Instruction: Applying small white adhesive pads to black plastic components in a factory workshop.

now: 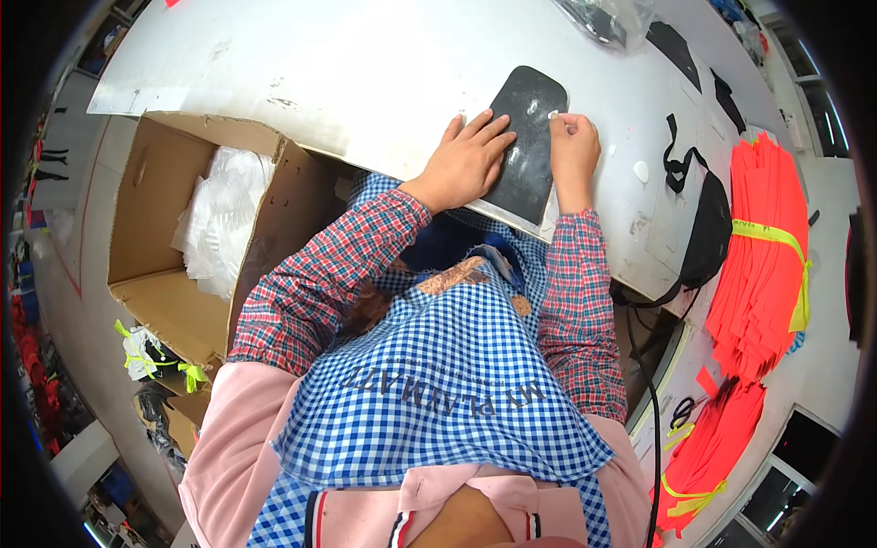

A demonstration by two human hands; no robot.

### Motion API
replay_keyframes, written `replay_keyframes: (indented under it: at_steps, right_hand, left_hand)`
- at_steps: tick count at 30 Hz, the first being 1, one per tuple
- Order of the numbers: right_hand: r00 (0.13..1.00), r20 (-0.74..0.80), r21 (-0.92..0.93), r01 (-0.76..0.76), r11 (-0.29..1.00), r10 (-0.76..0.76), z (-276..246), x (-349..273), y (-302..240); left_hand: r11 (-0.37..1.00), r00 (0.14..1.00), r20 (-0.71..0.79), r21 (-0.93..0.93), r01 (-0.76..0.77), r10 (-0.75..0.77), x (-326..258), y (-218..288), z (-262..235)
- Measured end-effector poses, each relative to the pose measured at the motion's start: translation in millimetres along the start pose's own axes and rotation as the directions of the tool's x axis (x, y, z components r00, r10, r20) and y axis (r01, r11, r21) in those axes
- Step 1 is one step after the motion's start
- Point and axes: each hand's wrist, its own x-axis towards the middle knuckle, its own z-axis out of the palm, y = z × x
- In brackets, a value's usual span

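Note:
A black flat panel with rounded far corners lies on the white table near its front edge, with pale smudges on its surface. My left hand rests flat with fingers spread, fingertips on the panel's left edge. At the panel's right edge, my right hand is closed in a pinch around a small white piece. Only a tip of that piece shows, so its exact kind is unclear. The panel's near end lies close to the table's front edge.
An open cardboard box holding clear plastic pieces stands at the left. A black bag with straps lies on the right. Beyond it are bundled orange strips and black scissors. A clear plastic bag sits far back.

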Motion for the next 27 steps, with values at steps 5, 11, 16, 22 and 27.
replay_keyframes:
  at_steps: [5,11,16,22,27]
  right_hand:
    - [0.995,0.074,0.129,-0.077,0.989,0.068,-3.3,-12.2,-3.1]
    - [0.996,-0.084,0.207,0.048,0.977,-0.031,-5.9,-14.2,-5.4]
    - [0.959,0.26,0.34,-0.202,0.919,0.114,-12.9,-25.1,-6.0]
    - [0.985,0.032,0.539,-0.157,0.827,0.167,-16.1,-23.3,11.8]
    - [0.894,0.018,0.827,-0.265,0.495,0.449,-49.5,-22.7,30.0]
  left_hand:
    - [1.0,1.0,-0.003,-0.004,-0.002,0.002,-1.2,-1.4,-0.4]
    - [1.0,1.0,-0.024,-0.012,-0.018,0.018,-0.4,0.5,-0.7]
    - [0.998,0.999,-0.032,-0.066,-0.003,0.001,-2.6,0.2,-0.9]
    - [0.918,0.908,-0.354,-0.391,0.074,-0.224,-6.5,5.6,-10.8]
    - [0.877,0.972,-0.062,-0.446,0.178,-0.228,-12.2,15.2,-30.3]
